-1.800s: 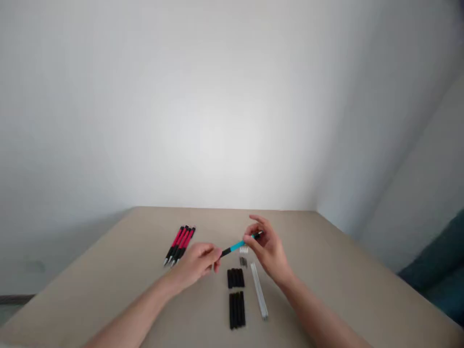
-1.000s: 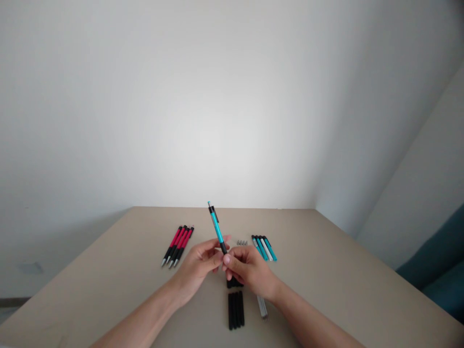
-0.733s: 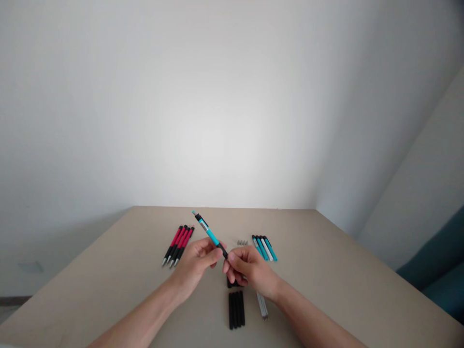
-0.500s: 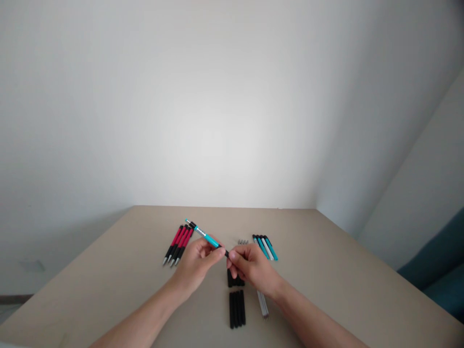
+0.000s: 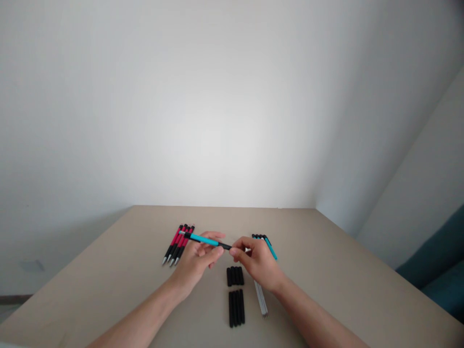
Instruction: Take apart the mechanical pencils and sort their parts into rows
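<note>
I hold a teal pen [image 5: 203, 239] almost level above the beige table [image 5: 326, 270], its clip end pointing left over the red pens. My left hand [image 5: 197, 258] pinches the barrel near its black grip. My right hand [image 5: 255, 258] is closed on the pen's black tip end. Below the hands lie two rows of black grip sleeves [image 5: 235, 295] and several white refills [image 5: 261, 304].
Several red and black pens [image 5: 177, 244] lie side by side at the left. More teal pen parts [image 5: 270, 246] lie beyond my right hand, partly hidden by it. A white wall rises behind the table; a dark teal seat [image 5: 440, 270] is at the right.
The teal pen has swung from upright down to the left until nearly level. Both hands kept hold of it and moved slightly away from me.
</note>
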The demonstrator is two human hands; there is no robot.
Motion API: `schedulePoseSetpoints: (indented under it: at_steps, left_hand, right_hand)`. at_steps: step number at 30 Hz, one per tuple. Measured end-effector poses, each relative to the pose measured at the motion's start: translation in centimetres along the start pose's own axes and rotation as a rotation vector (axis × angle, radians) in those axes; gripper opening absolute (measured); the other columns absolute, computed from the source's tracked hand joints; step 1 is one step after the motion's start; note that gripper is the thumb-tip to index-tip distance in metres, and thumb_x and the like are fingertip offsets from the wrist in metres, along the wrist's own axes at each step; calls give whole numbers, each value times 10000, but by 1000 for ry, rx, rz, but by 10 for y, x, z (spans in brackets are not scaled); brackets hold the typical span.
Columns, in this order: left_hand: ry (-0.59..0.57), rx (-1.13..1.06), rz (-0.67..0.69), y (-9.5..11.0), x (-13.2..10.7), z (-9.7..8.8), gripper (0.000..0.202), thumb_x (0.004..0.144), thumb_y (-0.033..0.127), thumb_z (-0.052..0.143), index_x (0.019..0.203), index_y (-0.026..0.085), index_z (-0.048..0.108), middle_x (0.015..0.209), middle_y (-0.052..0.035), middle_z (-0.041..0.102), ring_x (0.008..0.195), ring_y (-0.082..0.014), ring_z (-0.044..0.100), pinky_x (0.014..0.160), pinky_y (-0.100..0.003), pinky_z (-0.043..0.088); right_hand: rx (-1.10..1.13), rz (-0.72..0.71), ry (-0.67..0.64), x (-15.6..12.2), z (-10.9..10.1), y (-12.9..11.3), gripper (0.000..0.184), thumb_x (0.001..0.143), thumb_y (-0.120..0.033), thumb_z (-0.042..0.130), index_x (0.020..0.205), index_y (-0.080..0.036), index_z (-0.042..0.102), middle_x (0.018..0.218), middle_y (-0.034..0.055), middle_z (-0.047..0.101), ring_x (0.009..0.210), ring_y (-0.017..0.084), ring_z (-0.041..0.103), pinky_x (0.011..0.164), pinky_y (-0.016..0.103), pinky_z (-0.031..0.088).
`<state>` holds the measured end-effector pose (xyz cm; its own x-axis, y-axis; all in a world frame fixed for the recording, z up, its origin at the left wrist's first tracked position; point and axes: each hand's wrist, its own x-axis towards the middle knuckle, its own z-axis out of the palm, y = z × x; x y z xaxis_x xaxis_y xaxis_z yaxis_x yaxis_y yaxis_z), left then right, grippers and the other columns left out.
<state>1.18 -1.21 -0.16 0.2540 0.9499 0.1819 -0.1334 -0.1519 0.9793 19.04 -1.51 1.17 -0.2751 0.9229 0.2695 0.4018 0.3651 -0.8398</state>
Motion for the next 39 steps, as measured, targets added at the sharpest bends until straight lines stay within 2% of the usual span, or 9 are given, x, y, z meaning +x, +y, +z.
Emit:
schedulePoseSetpoints:
  at_steps: [5,9,13,19,25,30,34,36,39]
  left_hand:
    - [15,92,7,-1,-1,-2,263,765,392,630,841,140,631,547,33,476,518,-95,406,496,-212,304]
    - [72,178,20,-1,0,-1,318,786,423,596,632,150,543,486,44,432,479,-84,371,483,-208,269]
    - [97,196,4,1,1,0,366,792,427,581,563,162,478,453,46,415,456,-85,363,475,-209,265]
    - [82,132,7,0,2,0,347,760,416,622,565,153,506,443,50,425,432,-77,362,456,-206,262]
    - [32,17,-62,1,1,4,363,682,399,702,909,122,650,496,44,489,450,-88,416,458,-211,315]
    - [70,55,-27,-1,1,3,307,706,426,671,777,129,637,571,21,531,442,-74,408,422,-200,294]
    - [164,95,-18,-2,3,-2,402,761,450,613,532,148,478,449,38,440,405,-61,374,407,-189,263]
    - [184,47,-27,-1,4,-3,416,765,456,607,529,155,444,428,50,413,385,-52,349,390,-178,247]
    - [177,-97,-85,1,5,0,362,739,472,629,645,165,460,515,38,507,389,-52,386,353,-157,250]
  right_hand:
    - [39,2,-13,1,-2,4,401,871,-432,462,618,-149,589,599,14,579,582,108,501,539,216,361]
    - [78,-2,7,2,0,5,291,833,-397,531,689,-154,598,635,5,582,609,113,501,562,219,382]
    - [105,4,18,0,1,3,239,795,-392,585,780,-154,607,691,7,582,637,117,504,560,215,386]
    - [73,14,-105,-1,-1,1,445,882,-474,425,646,-142,604,552,5,541,527,96,445,488,212,321]
    - [73,30,-58,1,1,4,354,847,-435,502,658,-154,605,551,-10,535,519,91,442,473,202,318]
    - [61,20,2,1,3,4,230,810,-358,561,711,-162,631,636,2,607,598,111,522,539,211,390]
    - [44,1,62,0,3,6,160,765,-323,616,776,-166,646,709,12,637,644,124,554,579,226,420]
    - [25,-18,73,-1,1,8,171,780,-332,600,784,-167,645,709,12,634,632,122,550,568,227,419]
    - [-15,-48,126,1,-4,12,206,815,-346,548,785,-170,651,709,20,639,619,123,550,551,228,417]
